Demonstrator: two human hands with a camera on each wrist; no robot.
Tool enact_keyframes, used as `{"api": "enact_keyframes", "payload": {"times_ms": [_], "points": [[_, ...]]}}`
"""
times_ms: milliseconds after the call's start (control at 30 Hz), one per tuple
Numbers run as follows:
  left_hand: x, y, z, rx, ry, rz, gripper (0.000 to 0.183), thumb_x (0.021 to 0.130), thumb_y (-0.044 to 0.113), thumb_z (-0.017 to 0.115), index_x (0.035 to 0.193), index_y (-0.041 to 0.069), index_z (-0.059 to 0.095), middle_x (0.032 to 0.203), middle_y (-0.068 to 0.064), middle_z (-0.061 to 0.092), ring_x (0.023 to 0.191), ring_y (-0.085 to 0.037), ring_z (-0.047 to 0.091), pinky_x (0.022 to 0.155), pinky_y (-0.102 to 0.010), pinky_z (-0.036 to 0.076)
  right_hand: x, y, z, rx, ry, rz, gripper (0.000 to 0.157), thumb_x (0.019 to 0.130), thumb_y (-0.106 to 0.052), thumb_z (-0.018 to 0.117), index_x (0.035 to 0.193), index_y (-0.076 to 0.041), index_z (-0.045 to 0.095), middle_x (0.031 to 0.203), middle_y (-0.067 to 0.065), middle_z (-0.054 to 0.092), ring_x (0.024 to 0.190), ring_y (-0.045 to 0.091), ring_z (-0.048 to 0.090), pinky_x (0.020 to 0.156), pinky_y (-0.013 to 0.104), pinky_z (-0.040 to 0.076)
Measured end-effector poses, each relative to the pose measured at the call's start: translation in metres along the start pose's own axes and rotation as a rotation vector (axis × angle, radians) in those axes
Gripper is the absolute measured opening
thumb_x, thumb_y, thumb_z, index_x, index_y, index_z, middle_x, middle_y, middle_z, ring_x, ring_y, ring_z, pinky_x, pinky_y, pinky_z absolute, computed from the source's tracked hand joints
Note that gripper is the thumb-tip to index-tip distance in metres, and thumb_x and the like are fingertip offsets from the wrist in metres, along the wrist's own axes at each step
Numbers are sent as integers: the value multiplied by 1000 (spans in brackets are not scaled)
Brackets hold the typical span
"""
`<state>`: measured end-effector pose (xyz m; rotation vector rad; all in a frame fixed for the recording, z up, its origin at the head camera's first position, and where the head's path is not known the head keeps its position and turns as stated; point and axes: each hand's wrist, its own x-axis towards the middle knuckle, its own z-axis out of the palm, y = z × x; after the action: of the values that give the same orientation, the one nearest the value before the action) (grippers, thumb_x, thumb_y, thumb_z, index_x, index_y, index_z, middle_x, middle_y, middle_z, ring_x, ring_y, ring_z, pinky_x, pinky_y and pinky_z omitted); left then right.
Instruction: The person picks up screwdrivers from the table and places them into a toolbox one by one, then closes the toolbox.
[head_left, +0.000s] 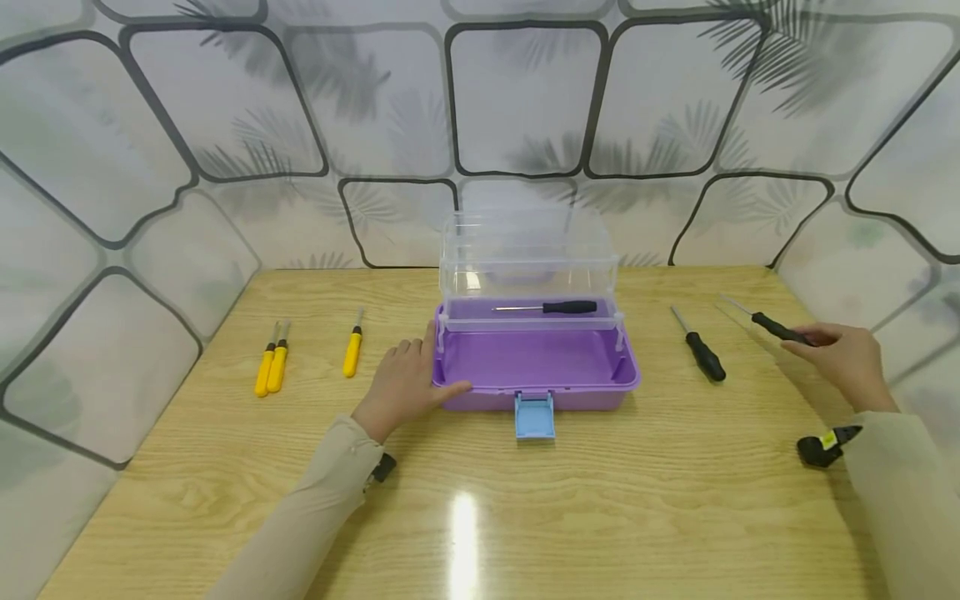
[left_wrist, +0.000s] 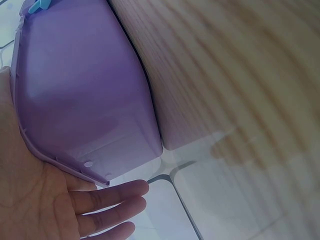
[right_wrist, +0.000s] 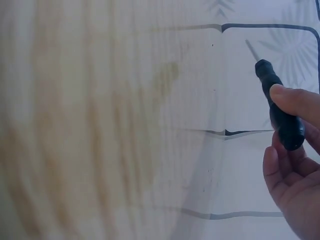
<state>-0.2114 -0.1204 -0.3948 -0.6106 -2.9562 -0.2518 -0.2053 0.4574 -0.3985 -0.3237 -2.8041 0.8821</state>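
Observation:
A purple toolbox [head_left: 536, 400] with a raised clear lid [head_left: 528, 250] stands mid-table, its blue latch [head_left: 534, 417] hanging down in front. Against its left side rests my left hand [head_left: 405, 379], thumb over the front rim; the left wrist view shows the fingers extended past the purple wall [left_wrist: 85, 90]. At the right, my right hand [head_left: 843, 358] pinches a black-handled screwdriver [right_wrist: 280, 110] by its handle, shaft pointing away and to the left. A second black screwdriver [head_left: 705, 357] lies on the table between toolbox and right hand. Another black screwdriver [head_left: 568, 307] lies across the back of the toolbox.
Left of the toolbox lies a yellow-handled screwdriver [head_left: 352, 354]. Farther left, two more yellow-handled tools [head_left: 272, 367] lie side by side. Behind the wooden table [head_left: 600, 508] rises a patterned wall covering [head_left: 525, 100], which also runs along both sides.

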Motion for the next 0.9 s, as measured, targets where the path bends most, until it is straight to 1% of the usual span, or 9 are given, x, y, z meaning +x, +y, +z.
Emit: {"api": "enact_keyframes", "payload": {"times_ms": [67, 200, 267, 300, 400, 500, 633, 767, 900], "points": [[0, 0, 0, 1, -2, 0, 109, 79, 69, 54, 147, -7, 16, 112, -26, 61, 101, -38, 59, 89, -48, 49, 0, -1, 1, 37, 29, 5, 43, 83, -42, 68, 106, -5, 69, 64, -41, 46, 62, -17, 42, 61, 34, 45], [-1, 0, -1, 1, -4, 1, 109, 79, 69, 54, 147, -7, 15, 114, -26, 61, 102, -39, 58, 89, -48, 49, -1, -4, 0, 88, 70, -14, 31, 82, -37, 70, 101, -13, 71, 64, -44, 48, 62, -19, 45, 55, 15, 42], [-2, 1, -1, 0, -4, 1, 109, 79, 69, 54, 147, -7, 15, 114, -26, 61, 102, -39, 58, 89, -48, 49, -2, -7, 0, 104, 84, -24, 23, 82, -36, 71, 97, -19, 72, 64, -45, 48, 62, -19, 46, 53, 12, 41], [-2, 1, -2, -1, -3, 2, 110, 79, 69, 54, 147, -8, 15, 114, -26, 61, 102, -39, 58, 89, -48, 49, -3, -9, 0, 111, 82, -37, 23, 82, -35, 71, 98, -18, 71, 65, -45, 48, 62, -20, 46, 54, 9, 40], [-2, 1, -1, -3, -2, 1, 109, 79, 69, 55, 147, -8, 16, 115, -26, 60, 103, -39, 58, 89, -48, 49, -4, -13, 0, 122, 99, -51, 18, 82, -33, 72, 96, -21, 72, 65, -45, 49, 62, -19, 46, 54, 7, 39], [-1, 0, -1, -7, -8, -1, 109, 79, 69, 55, 147, -7, 16, 115, -26, 60, 104, -39, 58, 91, -48, 49, -4, -17, 0, 123, 114, -76, 18, 82, -30, 72, 96, -18, 71, 65, -45, 48, 62, -19, 46, 56, 7, 38], [0, 0, 0, -19, -13, -7, 109, 79, 69, 55, 147, -6, 16, 117, -26, 59, 105, -38, 57, 93, -47, 48, -4, -23, 0, 96, 158, -125, 27, 82, -28, 72, 101, -8, 71, 67, -46, 45, 63, -21, 43, 59, 7, 35], [0, 0, -1, -26, -15, -14, 110, 78, 70, 55, 147, -6, 16, 119, -27, 59, 107, -38, 56, 95, -48, 47, -5, -32, -1, 91, 198, -170, 36, 82, -25, 73, 106, 1, 69, 71, -48, 43, 66, -24, 42, 61, 2, 33], [1, 0, -2, -26, -18, -17, 110, 78, 70, 55, 147, -6, 16, 120, -27, 58, 109, -39, 56, 97, -48, 46, -6, -42, -3, 97, 223, -219, 35, 82, -22, 73, 105, 4, 68, 74, -48, 43, 68, -25, 42, 66, -1, 32]]}}
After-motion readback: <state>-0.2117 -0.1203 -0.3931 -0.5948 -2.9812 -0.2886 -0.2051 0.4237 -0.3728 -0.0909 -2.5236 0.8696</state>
